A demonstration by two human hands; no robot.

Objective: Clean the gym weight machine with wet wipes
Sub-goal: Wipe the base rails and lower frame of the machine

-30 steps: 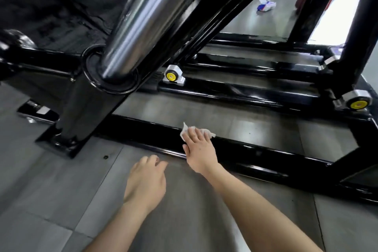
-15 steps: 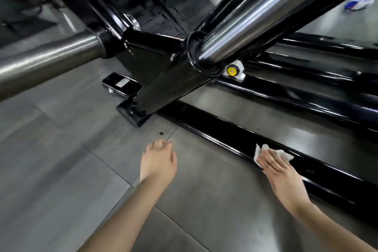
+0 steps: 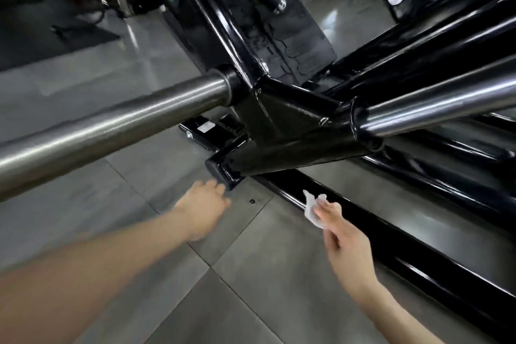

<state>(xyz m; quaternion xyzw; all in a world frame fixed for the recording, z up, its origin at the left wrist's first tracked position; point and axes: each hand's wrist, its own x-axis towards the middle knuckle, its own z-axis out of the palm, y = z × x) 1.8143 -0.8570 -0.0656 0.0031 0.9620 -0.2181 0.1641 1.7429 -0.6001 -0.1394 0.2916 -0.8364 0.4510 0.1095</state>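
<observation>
Down at floor level, the thin, crumpled white wet wipe (image 3: 312,208) is pinched in the fingers of the right hand (image 3: 346,243), against the near edge of the glossy black square base rail (image 3: 418,260). The left hand (image 3: 203,209), blurred, shows loose, extended fingers holding nothing, just beside the rail's rounded foot (image 3: 223,173). Above, 2 polished steel tubes (image 3: 111,131) cross the grey floor tiles (image 3: 265,274).
</observation>
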